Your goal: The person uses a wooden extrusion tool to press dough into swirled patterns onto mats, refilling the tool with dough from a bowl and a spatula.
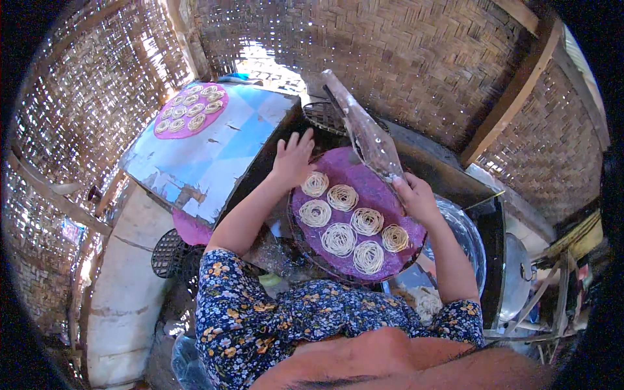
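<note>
A round tray (296, 237) lined with a purple sheet (348, 162) lies in front of me. Several pale nests of thin noodle strands (338, 240) rest on it, mostly over its near half. My left hand (296, 160) is over the tray's far left edge, fingers spread and holding nothing, close to one nest (314, 184). My right hand (417, 199) is at the tray's right side, closed on the lower end of a long, wooden-looking paddle-shaped tool (370, 136). White residue streaks this tool, which slants up and to the left. Some of my right fingers are hidden.
At far left, a box-like stand with a worn blue-and-white top (221, 153) bears a pink round sheet (170, 135) with more nests. A big metal basin (471, 237) is at right, beside a lidded metal pot (517, 279). Woven walls (403, 58) enclose the space.
</note>
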A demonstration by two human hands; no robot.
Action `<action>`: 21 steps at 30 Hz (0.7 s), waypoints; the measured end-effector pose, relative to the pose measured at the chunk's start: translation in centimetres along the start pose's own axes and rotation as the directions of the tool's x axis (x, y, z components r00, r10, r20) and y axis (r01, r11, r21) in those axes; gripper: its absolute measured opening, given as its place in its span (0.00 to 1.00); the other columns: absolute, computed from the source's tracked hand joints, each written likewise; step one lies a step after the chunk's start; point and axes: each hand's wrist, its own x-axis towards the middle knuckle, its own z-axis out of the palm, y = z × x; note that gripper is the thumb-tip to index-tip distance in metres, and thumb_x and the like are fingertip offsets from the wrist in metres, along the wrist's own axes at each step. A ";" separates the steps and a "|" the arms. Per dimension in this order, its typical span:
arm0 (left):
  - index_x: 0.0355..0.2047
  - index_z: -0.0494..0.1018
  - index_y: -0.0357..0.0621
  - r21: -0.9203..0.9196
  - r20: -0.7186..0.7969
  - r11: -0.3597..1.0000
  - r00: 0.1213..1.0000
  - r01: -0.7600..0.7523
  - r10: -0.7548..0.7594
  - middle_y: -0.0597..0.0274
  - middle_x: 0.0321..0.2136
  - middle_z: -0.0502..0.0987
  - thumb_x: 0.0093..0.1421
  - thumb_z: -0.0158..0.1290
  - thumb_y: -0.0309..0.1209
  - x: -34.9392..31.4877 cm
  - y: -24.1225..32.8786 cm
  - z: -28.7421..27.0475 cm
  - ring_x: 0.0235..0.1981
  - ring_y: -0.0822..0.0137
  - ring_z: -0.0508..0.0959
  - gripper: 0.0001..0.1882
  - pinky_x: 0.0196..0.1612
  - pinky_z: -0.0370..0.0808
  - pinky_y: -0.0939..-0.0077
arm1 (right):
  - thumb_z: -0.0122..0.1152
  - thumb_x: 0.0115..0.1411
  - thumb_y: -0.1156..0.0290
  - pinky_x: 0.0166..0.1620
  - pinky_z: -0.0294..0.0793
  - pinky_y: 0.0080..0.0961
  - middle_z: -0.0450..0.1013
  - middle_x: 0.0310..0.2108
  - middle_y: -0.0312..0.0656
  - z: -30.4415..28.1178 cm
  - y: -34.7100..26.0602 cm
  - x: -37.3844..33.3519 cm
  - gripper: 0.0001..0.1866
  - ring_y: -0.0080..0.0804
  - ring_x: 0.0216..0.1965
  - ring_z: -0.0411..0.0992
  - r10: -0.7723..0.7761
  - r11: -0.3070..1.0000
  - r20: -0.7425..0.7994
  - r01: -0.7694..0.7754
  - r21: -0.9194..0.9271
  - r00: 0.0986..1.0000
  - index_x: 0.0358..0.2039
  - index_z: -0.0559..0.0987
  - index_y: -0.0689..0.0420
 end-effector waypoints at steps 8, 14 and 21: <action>0.27 0.71 0.41 -0.646 -0.227 0.760 0.968 -0.070 -0.103 0.47 0.23 0.73 0.41 0.53 0.38 2.7 8.7 -9.6 0.28 0.50 0.73 0.16 0.33 0.69 0.62 | 0.34 0.57 0.46 0.35 0.64 0.31 0.70 0.23 0.51 0.0 -1.7 -2.3 0.31 0.36 0.28 0.67 0.050 0.999 0.037 -0.051 0.017 0.998 0.35 0.70 0.65; 0.21 0.71 0.47 -0.388 -0.301 0.876 0.938 -0.287 0.174 0.53 0.18 0.73 0.39 0.51 0.37 2.2 15.1 -10.6 0.22 0.54 0.74 0.10 0.25 0.71 0.62 | 0.51 0.52 0.65 0.35 0.63 0.27 0.65 0.24 0.45 -5.0 -7.3 -2.5 0.17 0.33 0.27 0.64 -0.384 0.918 -0.418 0.290 -0.272 0.823 0.37 0.67 0.65; 0.20 0.71 0.45 -0.467 -0.035 0.774 0.883 -0.428 0.467 0.56 0.18 0.73 0.35 0.53 0.31 -3.2 20.6 -12.5 0.23 0.57 0.75 0.09 0.30 0.71 0.65 | 0.58 0.39 0.75 0.31 0.65 0.29 0.65 0.27 0.47 -7.2 -8.1 -15.4 0.23 0.38 0.26 0.65 -0.671 0.586 0.028 0.553 -0.592 0.741 0.38 0.63 0.64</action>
